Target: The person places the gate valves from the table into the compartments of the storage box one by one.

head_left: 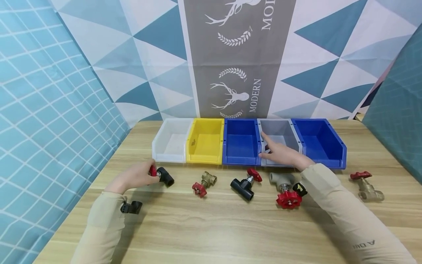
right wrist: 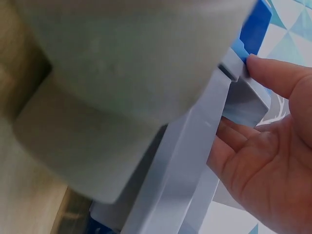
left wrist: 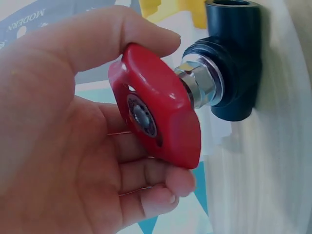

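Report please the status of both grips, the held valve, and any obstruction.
Left grip holds red handwheel of black valve. Right grip spread at gray bin. Nothing visible between valve and white bin.

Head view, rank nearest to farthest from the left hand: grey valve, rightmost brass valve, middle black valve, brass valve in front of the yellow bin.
1. Left brass valve, just right of the left hand
2. Middle black valve, further right
3. Grey valve, right of that
4. Rightmost brass valve, far right
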Action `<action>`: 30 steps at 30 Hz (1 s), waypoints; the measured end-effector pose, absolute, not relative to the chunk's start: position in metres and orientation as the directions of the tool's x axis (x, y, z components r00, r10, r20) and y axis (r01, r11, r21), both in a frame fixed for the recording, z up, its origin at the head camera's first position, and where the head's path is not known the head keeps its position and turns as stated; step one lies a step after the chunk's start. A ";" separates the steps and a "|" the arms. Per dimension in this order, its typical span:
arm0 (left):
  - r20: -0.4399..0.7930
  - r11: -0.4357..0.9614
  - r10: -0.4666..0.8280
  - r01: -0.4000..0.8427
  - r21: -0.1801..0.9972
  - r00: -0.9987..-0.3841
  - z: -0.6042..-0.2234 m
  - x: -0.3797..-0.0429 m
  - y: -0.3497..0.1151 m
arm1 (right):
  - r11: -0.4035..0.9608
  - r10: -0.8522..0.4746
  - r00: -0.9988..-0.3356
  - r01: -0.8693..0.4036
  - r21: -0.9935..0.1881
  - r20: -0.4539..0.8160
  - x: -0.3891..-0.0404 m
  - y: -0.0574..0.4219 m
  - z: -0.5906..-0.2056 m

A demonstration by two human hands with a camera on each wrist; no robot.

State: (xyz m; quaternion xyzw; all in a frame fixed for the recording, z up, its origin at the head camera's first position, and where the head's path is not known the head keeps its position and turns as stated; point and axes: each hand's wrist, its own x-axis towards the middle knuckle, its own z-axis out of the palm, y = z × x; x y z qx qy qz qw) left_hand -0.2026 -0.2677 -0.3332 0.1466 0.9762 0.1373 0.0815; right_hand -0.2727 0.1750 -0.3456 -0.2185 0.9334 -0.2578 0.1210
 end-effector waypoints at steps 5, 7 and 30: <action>-0.133 0.924 0.310 0.265 0.277 -0.941 -0.329 -0.205 -0.264 | 0.746 -0.502 -0.860 -0.377 -0.549 -0.091 -0.271 0.177 -0.346; -0.141 0.924 0.312 0.265 0.277 -0.940 -0.327 -0.206 -0.263 | 0.736 -0.511 -0.855 -0.385 -0.557 -0.085 -0.271 0.177 -0.346; -0.031 0.887 0.336 0.306 0.347 -0.941 -0.313 -0.221 -0.248 | 0.712 -0.507 -0.859 -0.376 -0.593 -0.064 -0.272 0.176 -0.352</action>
